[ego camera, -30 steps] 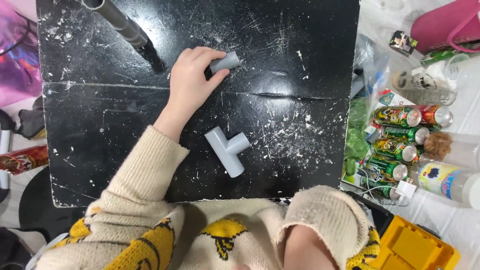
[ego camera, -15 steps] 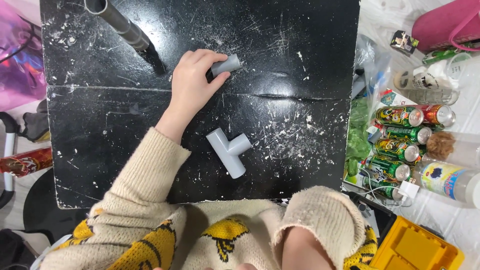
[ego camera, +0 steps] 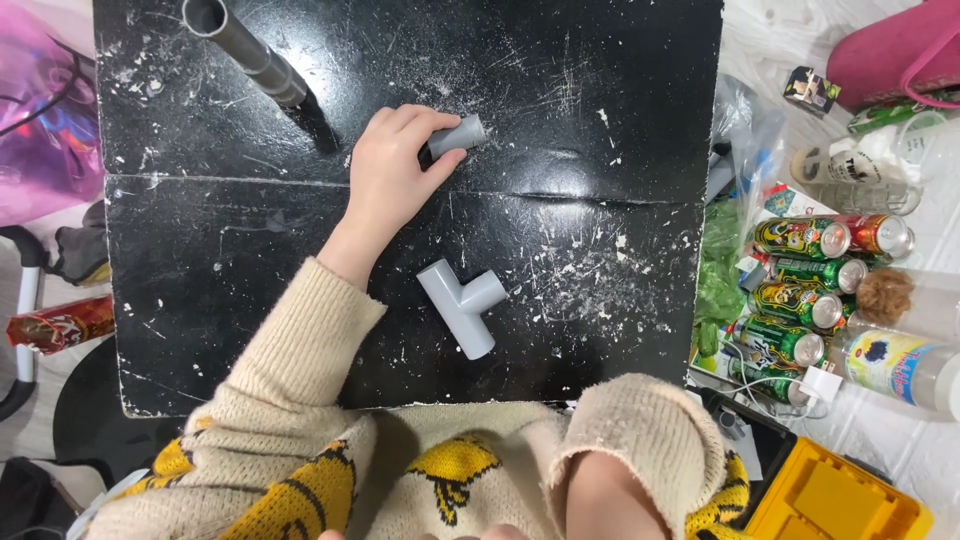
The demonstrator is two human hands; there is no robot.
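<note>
Closing around a short grey plastic pipe stub point(ego camera: 458, 134), the left hand point(ego camera: 392, 170) makes a light grip: thumb under the near side, fingers curled over the far side, with the stub's open end poking out toward 3 o'clock. The stub lies flat on the scratched black counter point(ego camera: 560, 90), just above the crease that runs across the board. It looks like rigid plastic plumbing pipe, so I judge it light, stiff and unlikely to crush or break. Its smooth round wall could roll or slip, so a pinch across the middle of the barrel, as here, seems the surest hold.

At 5 o'clock from the hand, apart from it, a grey plastic tee fitting point(ego camera: 463, 304) lies on its side. It is likely just as light and hard, and easiest to take by the long straight run. At 10 o'clock a long dark grey pipe point(ego camera: 245, 50) slants off the counter's far edge.

Of the right hand only the cream knitted sleeve point(ego camera: 640, 440) shows at the bottom edge, so I cannot tell its grip. Green and red drink cans point(ego camera: 800, 285) lie off the counter at 3 o'clock, and a yellow plastic case point(ego camera: 835, 500) sits at 5 o'clock.
</note>
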